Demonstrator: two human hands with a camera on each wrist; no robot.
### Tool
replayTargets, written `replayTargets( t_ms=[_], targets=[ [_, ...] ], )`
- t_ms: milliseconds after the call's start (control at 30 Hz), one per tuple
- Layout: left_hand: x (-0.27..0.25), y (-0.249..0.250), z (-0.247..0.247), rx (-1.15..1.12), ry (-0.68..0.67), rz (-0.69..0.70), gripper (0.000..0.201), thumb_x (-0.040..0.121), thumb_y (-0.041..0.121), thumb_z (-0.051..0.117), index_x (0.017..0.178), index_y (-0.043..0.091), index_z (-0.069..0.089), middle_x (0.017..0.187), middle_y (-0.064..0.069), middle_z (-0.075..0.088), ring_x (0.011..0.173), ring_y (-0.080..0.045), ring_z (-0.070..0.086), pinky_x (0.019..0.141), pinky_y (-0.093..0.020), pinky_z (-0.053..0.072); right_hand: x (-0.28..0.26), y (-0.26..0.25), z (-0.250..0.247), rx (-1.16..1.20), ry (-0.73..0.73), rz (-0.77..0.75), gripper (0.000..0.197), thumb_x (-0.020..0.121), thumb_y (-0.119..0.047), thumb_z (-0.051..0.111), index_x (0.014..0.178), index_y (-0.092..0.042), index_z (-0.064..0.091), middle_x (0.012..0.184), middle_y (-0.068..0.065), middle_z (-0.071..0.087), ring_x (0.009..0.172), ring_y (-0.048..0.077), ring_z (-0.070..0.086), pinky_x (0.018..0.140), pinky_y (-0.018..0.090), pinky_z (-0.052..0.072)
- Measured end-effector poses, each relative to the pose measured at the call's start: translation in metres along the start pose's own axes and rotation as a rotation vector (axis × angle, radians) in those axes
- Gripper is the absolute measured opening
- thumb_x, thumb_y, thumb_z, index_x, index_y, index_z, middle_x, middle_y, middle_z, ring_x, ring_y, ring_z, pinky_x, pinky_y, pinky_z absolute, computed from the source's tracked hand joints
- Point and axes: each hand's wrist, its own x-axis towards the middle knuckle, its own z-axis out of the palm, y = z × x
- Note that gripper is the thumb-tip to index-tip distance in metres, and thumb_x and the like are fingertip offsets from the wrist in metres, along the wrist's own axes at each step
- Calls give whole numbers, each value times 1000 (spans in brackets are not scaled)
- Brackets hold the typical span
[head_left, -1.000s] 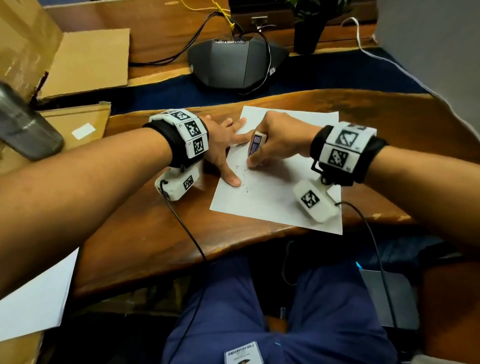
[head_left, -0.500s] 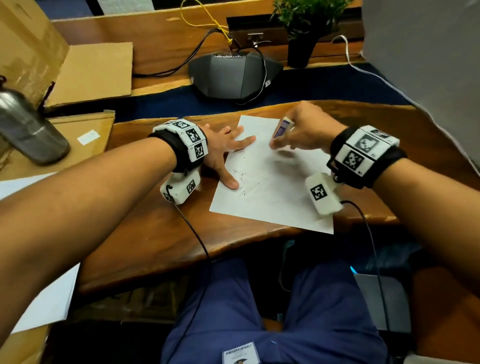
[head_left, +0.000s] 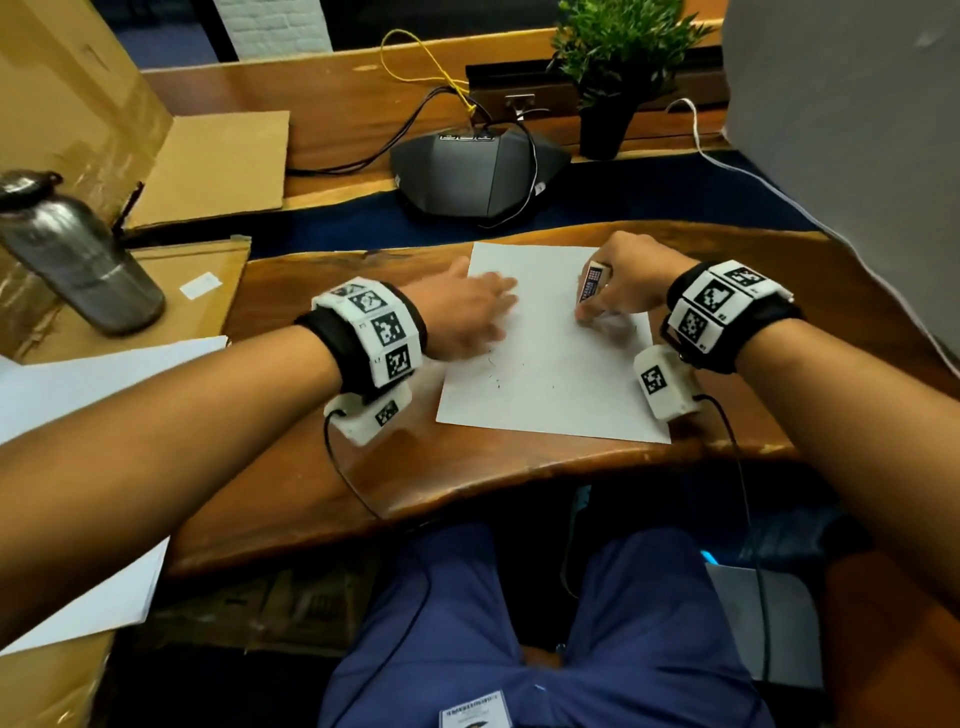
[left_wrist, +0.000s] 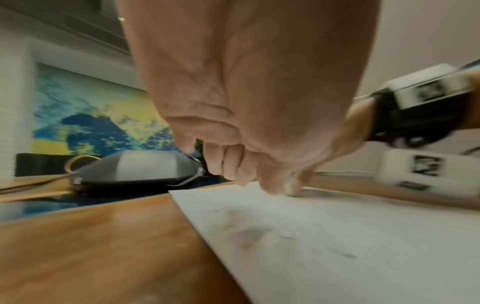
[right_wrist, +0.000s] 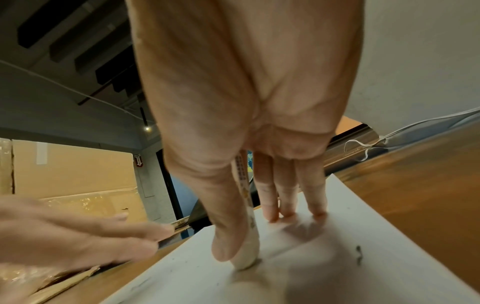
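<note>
A white sheet of paper with faint pencil marks and dark crumbs lies on the wooden desk. My right hand pinches a white eraser in a printed sleeve and presses its tip on the paper's right part; the right wrist view shows the eraser between thumb and fingers. My left hand lies blurred over the paper's left edge with straight fingers. In the left wrist view the left hand hovers just above the paper.
A steel bottle stands on cardboard at the left. A grey conference phone with cables and a potted plant sit behind the desk. Loose white sheets lie at the left; a white wall borders the right.
My right hand moved with the eraser from the paper's left part to its top, then down onto the right part. My left hand shifted over the paper's left edge and is blurred.
</note>
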Motion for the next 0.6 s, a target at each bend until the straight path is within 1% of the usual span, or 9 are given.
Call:
replayTargets(
  t_ms=[33,100,167,233,333,400,467,533,600],
  targets=[
    [-2,11,4,-85,-8,107,61,103,37,39,156,16,18,165,-7,8,151,-23,9,121,-48,4,1,0,-1,-6,0,-6,36,74,-31,88,101,-11,74,93,3,70,84,20,63,69,29,47],
    [-5,37,13,-238,-85,299,62,104,39,31,158,18,8,165,-4,-2,152,-21,-3,119,-45,-3,1,1,-2,-21,-5,-23,34,73,-31,88,99,-13,76,94,3,72,83,18,64,68,28,46],
    [-4,53,22,-318,-165,353,63,105,41,26,158,19,0,164,-2,-10,151,-20,-10,118,-44,-7,2,3,-2,-26,-19,-33,35,73,-34,87,100,-14,74,93,2,71,80,16,63,63,26,45],
    [-3,50,28,-356,-186,299,65,105,43,26,157,21,-7,163,0,-17,150,-19,-15,117,-44,-10,2,7,-1,-17,-29,-47,38,73,-36,87,102,-15,73,98,1,72,79,14,64,64,25,47],
    [-7,16,34,-378,-216,105,71,102,53,23,155,24,-15,160,3,-26,148,-16,-21,119,-45,-12,3,9,0,5,-18,-50,46,72,-38,87,109,-15,73,106,2,73,89,19,67,75,29,53],
    [-9,-7,34,-379,-270,-32,78,98,61,21,154,24,-19,159,4,-29,148,-14,-22,120,-43,-12,3,9,0,9,-15,-54,47,73,-37,87,110,-14,72,105,4,73,89,20,67,75,29,53],
    [-10,-18,31,-319,-304,-123,86,95,67,22,154,21,-20,159,3,-28,148,-15,-20,120,-43,-13,4,8,0,6,-16,-63,45,73,-36,87,109,-13,73,103,4,73,88,20,67,74,29,53],
    [-6,-21,26,-261,-284,-141,100,89,74,34,154,19,-18,160,2,-26,149,-15,-19,120,-43,-14,5,8,0,11,-13,-68,44,72,-35,88,108,-13,74,103,4,74,88,19,68,77,30,56],
    [1,-22,21,-281,-233,-68,118,77,78,53,155,24,-16,161,6,-25,148,-13,-19,120,-43,-13,5,8,0,16,-18,-79,44,71,-35,88,107,-14,75,107,3,74,90,18,69,83,33,59]
  ],
)
